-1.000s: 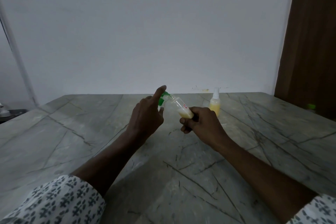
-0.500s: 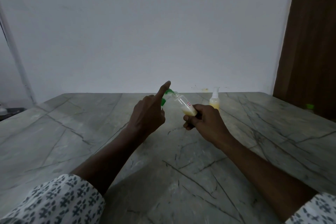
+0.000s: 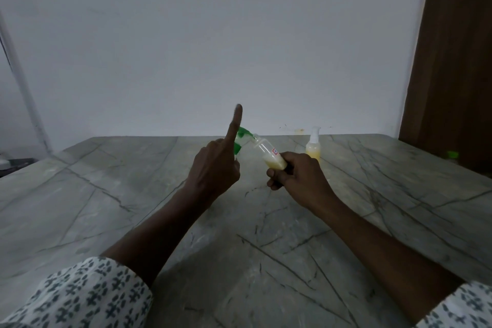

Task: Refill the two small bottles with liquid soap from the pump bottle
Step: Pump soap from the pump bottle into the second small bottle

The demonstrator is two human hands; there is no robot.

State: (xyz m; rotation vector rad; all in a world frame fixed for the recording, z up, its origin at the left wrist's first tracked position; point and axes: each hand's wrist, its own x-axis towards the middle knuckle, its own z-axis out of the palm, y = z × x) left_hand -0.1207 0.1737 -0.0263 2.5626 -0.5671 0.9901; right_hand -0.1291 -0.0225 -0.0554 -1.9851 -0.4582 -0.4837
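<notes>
My left hand (image 3: pixel 215 168) is wrapped around the pump bottle (image 3: pixel 241 140), of which only the green pump head shows past my fingers. My index finger points straight up, off the pump. My right hand (image 3: pixel 298 176) grips a small clear bottle (image 3: pixel 267 154) by its base. It is tilted with its mouth against the pump spout, and yellow soap lies in its lower end. A second small bottle (image 3: pixel 313 148) with a white spray top and yellow liquid stands upright on the table, behind my right hand.
The grey marble table (image 3: pixel 133 194) runs back to a white wall. A brown wooden door (image 3: pixel 458 61) stands at the right, with a small green object (image 3: pixel 452 154) near its foot. A dark object (image 3: pixel 16 162) lies beyond the table's left edge.
My left index finger has lifted from the pump head to point straight up. Both hands and the two bottles have shifted slightly right and up.
</notes>
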